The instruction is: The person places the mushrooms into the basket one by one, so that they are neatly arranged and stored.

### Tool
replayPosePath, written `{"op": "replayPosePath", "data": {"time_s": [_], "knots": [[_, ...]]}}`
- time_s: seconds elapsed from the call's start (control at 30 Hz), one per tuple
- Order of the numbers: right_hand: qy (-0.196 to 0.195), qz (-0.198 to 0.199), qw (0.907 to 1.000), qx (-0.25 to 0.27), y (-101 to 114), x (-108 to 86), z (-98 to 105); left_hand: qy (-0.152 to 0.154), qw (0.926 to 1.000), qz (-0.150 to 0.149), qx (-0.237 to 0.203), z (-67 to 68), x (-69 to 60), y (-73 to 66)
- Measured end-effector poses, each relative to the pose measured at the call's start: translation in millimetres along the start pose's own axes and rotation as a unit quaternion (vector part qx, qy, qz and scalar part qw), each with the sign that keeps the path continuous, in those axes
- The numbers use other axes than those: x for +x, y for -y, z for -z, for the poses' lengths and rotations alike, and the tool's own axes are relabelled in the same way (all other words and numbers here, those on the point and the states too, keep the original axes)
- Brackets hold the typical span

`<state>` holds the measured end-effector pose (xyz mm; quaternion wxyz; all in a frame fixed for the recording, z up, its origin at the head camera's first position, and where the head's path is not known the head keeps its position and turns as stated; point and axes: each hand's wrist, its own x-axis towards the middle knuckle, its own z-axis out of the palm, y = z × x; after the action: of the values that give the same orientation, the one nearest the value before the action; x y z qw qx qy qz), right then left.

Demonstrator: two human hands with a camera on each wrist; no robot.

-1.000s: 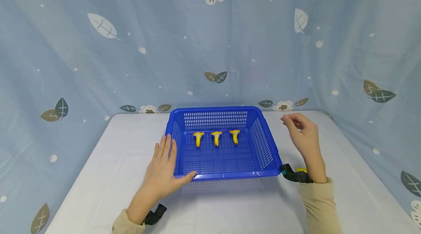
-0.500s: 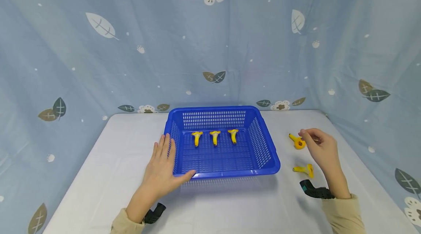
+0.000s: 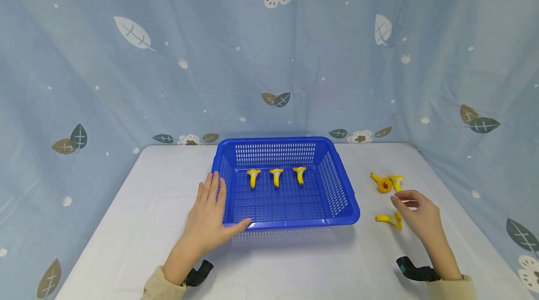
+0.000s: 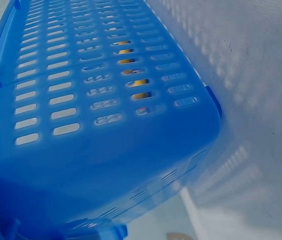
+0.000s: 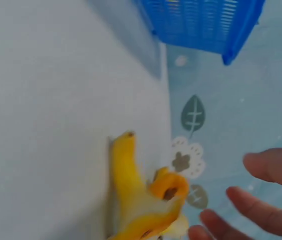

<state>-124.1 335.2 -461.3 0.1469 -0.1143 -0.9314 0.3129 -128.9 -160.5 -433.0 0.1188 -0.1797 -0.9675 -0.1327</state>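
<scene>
Three yellow mushrooms (image 3: pixel 276 177), which look like chanterelles, lie in a row inside a blue plastic basket (image 3: pixel 290 223). My left hand (image 3: pixel 207 223) rests over the basket's front left corner, fingers straight and thumb along the front rim. On the right of the table is my right hand (image 3: pixel 421 213), its thumb and fingertips apart in the right wrist view, holding nothing. Just left of it lies one mushroom (image 3: pixel 385 218) on its side. Farther back are another mushroom with its orange cap showing (image 3: pixel 384 185) and a third mushroom (image 3: pixel 396 182), partly close to my fingers.
A white cloth (image 3: pixel 311 272) covers the table. Behind and at the sides hangs a blue curtain (image 3: pixel 328 47) with leaf and flower prints. Black wrist mounts (image 3: pixel 417 270) sit at both wrists. The basket's slotted side wall (image 4: pixel 81 75) fills much of the left wrist view.
My right hand has moved rightward and then nearer to me, uncovering the mushrooms on the table's right. The left hand and the basket stay in place.
</scene>
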Motion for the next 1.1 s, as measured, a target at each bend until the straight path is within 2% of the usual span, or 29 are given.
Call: {"op": "replayPosePath", "data": {"time_s": [0.07, 0.17, 0.27, 0.37, 0.47, 0.67, 1.1], "knots": [[0.031, -0.038, 0.9987, -0.016, -8.8, -0.5, -1.8, 0.004, 1.0, 0.001, -0.002, 0.9, 0.1, -0.8], [0.101, -0.084, 0.9906, -0.037, -15.1, 1.7, 0.2, 0.004, 1.0, 0.0, -0.002, 1.6, -0.2, -1.6], [0.169, -0.102, 0.9796, -0.04, -12.6, 3.0, 3.7, -0.001, 1.0, -0.002, 0.003, 2.3, -1.1, -1.5], [0.199, -0.103, 0.9738, -0.038, -5.9, 2.6, 5.7, -0.007, 0.9999, -0.002, 0.009, 2.6, -1.2, -0.6], [0.199, -0.107, 0.9734, -0.036, -2.9, 2.0, 5.4, -0.008, 0.9999, -0.003, 0.008, 2.7, 0.4, 0.2], [0.168, -0.089, 0.9811, -0.037, -6.3, 0.7, 4.2, -0.007, 1.0, -0.003, 0.001, 1.7, 4.0, -0.7], [0.146, -0.093, 0.9846, -0.025, -9.3, 1.4, 2.2, -0.026, 0.9997, -0.001, -0.004, -1.9, -0.3, -0.1]]}}
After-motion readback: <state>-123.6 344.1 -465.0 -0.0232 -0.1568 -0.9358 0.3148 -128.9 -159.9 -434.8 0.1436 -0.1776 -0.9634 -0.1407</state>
